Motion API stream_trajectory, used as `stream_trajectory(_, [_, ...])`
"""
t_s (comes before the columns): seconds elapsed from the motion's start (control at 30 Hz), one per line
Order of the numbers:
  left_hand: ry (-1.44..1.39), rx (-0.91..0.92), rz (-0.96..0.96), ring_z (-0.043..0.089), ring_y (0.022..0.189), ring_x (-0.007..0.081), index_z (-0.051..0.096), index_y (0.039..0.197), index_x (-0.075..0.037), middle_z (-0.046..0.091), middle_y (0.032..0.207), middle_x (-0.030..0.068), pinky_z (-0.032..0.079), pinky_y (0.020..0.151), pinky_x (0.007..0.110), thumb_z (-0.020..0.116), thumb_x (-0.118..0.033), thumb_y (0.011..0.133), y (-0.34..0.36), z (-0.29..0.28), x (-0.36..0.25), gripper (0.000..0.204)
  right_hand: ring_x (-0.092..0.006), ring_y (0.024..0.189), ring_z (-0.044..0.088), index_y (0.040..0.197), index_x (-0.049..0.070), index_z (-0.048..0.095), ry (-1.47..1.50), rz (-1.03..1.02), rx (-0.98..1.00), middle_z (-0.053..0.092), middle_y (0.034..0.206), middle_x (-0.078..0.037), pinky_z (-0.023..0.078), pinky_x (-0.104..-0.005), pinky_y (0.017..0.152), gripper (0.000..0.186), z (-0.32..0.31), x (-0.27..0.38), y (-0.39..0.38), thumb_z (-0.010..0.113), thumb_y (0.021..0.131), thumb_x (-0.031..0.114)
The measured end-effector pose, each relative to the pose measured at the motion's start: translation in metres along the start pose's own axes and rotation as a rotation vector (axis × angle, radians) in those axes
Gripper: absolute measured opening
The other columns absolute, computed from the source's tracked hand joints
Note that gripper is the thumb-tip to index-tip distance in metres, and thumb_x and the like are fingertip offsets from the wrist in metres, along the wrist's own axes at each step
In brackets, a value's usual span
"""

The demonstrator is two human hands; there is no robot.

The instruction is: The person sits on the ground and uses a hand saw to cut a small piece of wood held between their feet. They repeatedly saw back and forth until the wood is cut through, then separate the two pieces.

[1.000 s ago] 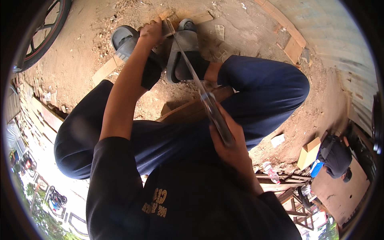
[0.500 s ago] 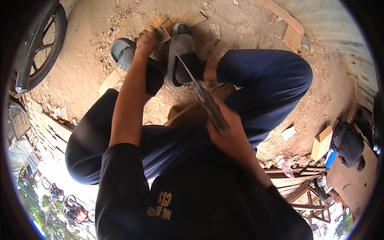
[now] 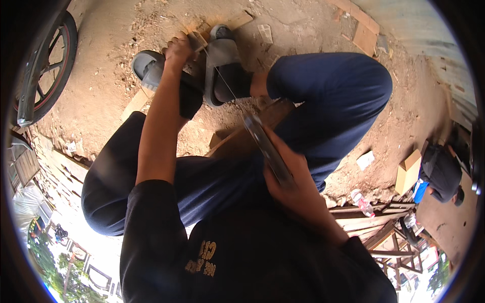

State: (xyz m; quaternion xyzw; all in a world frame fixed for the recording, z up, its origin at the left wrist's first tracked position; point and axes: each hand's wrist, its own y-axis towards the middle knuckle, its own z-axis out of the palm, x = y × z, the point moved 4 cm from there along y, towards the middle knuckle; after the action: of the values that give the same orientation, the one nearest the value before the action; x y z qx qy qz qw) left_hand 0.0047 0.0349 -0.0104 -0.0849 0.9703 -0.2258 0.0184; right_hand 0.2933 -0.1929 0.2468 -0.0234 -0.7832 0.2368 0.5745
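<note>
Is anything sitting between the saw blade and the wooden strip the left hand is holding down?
Nothing visible. The saw, gripped by the right hand, runs its thin blade straight to the wooden strip beside the left hand; the grey sandals flank the strip.

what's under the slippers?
A wood strip lies under both grey slippers, poking out at each side. The left hand grips it between them; its middle is covered.

Floor: bare packed dirt (image 3: 111, 76), strewn with wood chips | Right: corrugated metal wall (image 3: 429, 45), planks (image 3: 361, 22) at its foot | Left: 1 spoked wheel (image 3: 45, 65) | Lower right: cardboard box (image 3: 408, 171), wooden frames (image 3: 384, 237) | Light: daylight.
</note>
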Motion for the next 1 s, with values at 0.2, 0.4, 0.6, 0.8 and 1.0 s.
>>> stream_trajectory(0.2, [-0.048, 0.004, 0.024, 0.050, 0.123, 0.0412, 0.037, 0.127, 0.002, 0.052, 0.130, 0.0253, 0.043, 0.097, 0.057, 0.083, -0.044, 0.064, 0.002, 0.005, -0.002, 0.090, -0.0324, 0.104, 0.067, 0.135, -0.003, 0.048, -0.145, -0.143, -0.094, 0.064, 0.111, -0.027, 0.051, -0.0339, 0.086, 0.053, 0.003, -0.007, 0.039, 0.058, 0.083, -0.003])
stream_trajectory(0.4, [-0.014, 0.014, 0.020, 0.051, 0.122, 0.0431, 0.037, 0.127, 0.003, 0.050, 0.130, 0.0270, 0.045, 0.098, 0.052, 0.084, -0.046, 0.062, -0.002, 0.001, 0.000, 0.094, -0.0341, 0.094, 0.068, 0.134, -0.004, 0.048, -0.020, -0.009, 0.019, 0.065, 0.104, -0.026, 0.052, -0.0360, 0.080, 0.053, 0.007, -0.010, 0.029, 0.057, 0.081, -0.003])
stream_trajectory(0.6, [-0.033, 0.017, 0.045, 0.050, 0.122, 0.0432, 0.038, 0.126, 0.001, 0.051, 0.128, 0.0263, 0.046, 0.099, 0.047, 0.083, -0.046, 0.064, -0.007, -0.012, -0.010, 0.089, -0.0410, 0.088, 0.065, 0.134, -0.004, 0.045, -0.091, -0.151, -0.039, 0.064, 0.096, -0.027, 0.052, -0.0412, 0.077, 0.057, -0.006, -0.013, 0.014, 0.057, 0.079, -0.001])
stream_trajectory(0.8, [-0.049, 0.032, 0.041, 0.050, 0.121, 0.0465, 0.039, 0.124, 0.007, 0.052, 0.124, 0.0317, 0.045, 0.099, 0.050, 0.076, -0.047, 0.073, -0.007, -0.012, -0.018, 0.083, -0.0412, 0.094, 0.065, 0.134, -0.004, 0.047, -0.068, -0.081, 0.006, 0.065, 0.098, -0.027, 0.052, -0.0371, 0.081, 0.056, 0.002, -0.012, 0.054, 0.056, 0.079, -0.006])
stream_trajectory(1.0, [-0.014, 0.020, 0.030, 0.049, 0.123, 0.0443, 0.038, 0.127, 0.004, 0.051, 0.128, 0.0291, 0.044, 0.102, 0.049, 0.077, -0.049, 0.070, 0.017, 0.005, 0.006, 0.087, -0.0439, 0.089, 0.063, 0.135, -0.002, 0.045, -0.003, -0.052, -0.003, 0.063, 0.096, -0.028, 0.050, -0.0452, 0.078, 0.057, -0.015, -0.005, 0.004, 0.057, 0.079, 0.000])
